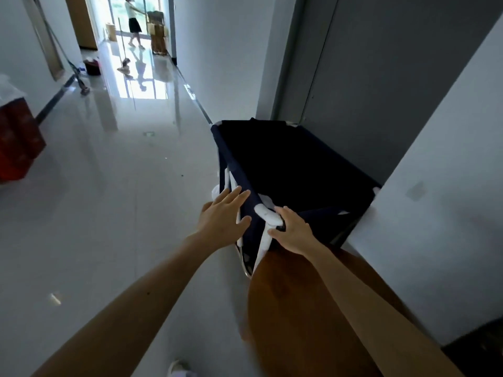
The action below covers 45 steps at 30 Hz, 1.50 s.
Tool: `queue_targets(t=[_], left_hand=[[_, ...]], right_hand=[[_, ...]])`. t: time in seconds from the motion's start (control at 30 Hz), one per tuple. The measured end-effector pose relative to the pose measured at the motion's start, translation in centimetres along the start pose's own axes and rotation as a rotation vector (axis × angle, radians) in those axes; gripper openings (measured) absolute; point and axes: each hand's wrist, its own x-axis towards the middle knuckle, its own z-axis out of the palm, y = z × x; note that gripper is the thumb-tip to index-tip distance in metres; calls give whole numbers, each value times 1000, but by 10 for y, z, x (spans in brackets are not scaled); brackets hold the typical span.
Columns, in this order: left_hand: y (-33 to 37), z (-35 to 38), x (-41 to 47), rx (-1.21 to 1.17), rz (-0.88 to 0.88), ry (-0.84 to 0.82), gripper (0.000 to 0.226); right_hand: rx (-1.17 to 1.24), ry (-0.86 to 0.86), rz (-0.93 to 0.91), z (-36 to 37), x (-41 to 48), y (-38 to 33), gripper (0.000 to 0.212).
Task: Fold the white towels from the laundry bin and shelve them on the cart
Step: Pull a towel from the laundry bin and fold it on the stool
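Navy laundry bin [234,164] directly ahead of me, long axis running away. My left hand [221,217], fingers straight, presses its outer side. My right hand [294,232] is nearer the opening and grips the white corner joint [268,214]. No towels show in the dark interior.

You have a glossy pale floor [114,186] running down a corridor ahead of you. A red box [19,142] sits at the left edge. Far off by the bright window a person [133,20] stands next to stacked cardboard boxes [158,34], with a mop [124,62] upright nearby and a dark bucket [92,67] by the left wall. On your right is a grey door [367,77], then a white wall [446,186]; a round brown wooden surface [299,308] lies just below you
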Motion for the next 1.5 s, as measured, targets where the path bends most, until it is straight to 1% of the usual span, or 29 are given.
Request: queue_targets(t=[0.1, 0.23, 0.37, 0.5, 0.67, 0.8, 0.97, 1.13, 1.3, 1.4, 1.5], left_hand=[[-36, 3, 69, -13, 36, -19, 61], [-75, -2, 158, -39, 77, -59, 61], [-114, -4, 241, -38, 94, -59, 61], [-140, 20, 307, -65, 126, -135, 61], [-161, 65, 410, -56, 169, -235, 61], [-164, 92, 488, -64, 182, -334, 59], [-174, 127, 573, -24, 204, -465, 59], [-190, 183, 641, 27, 241, -669, 60], [-201, 234, 730, 84, 324, -796, 61], [-212, 264, 769, 81, 348, -897, 61], [-226, 297, 798, 40, 326, -954, 60]], right_hand=[[10, 6, 2, -2, 70, -5, 65], [31, 15, 68, -14, 162, -8, 64], [63, 5, 130, -25, 243, -7, 66], [82, -22, 223, -22, 306, 13, 67], [135, -63, 329, -12, 392, 58, 68], [182, -100, 416, -10, 456, 98, 63], [262, -152, 539, -5, 514, 133, 66], [315, -199, 740, 10, 537, 169, 67], [338, -221, 923, 28, 584, 192, 65], [389, -234, 959, 46, 625, 196, 59], [439, -236, 983, 65, 670, 208, 58]])
